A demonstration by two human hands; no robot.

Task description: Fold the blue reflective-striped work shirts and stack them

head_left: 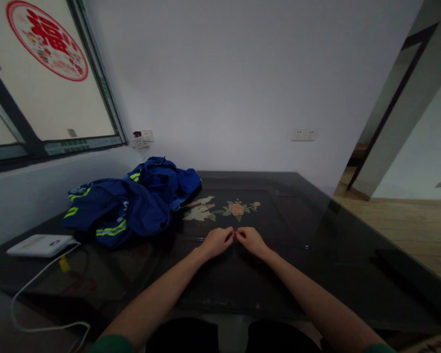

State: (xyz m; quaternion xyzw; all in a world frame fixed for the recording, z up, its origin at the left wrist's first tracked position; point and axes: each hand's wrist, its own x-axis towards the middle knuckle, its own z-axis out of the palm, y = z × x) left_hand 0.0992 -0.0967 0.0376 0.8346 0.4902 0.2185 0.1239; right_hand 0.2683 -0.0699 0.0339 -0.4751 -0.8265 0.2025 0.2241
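Both forearms reach forward over a dark glossy table (279,294). My left hand (219,240) and my right hand (250,239) meet near the middle, knuckles close together or touching. The fingers of each are curled in, thumb against forefinger. Whether something small is pinched between them cannot be made out. Just beyond the hands, a pink flower picture (237,209) with green leaves decorates the tabletop, beside a pale leaf-like pattern (199,211).
Crumpled blue clothing (143,206) with yellow-green stripes lies at the left. Nearer sits a white device (42,245), its white cable (33,279) hanging over the front edge. At the right lies a flat black object (407,269). A wall stands behind the table.
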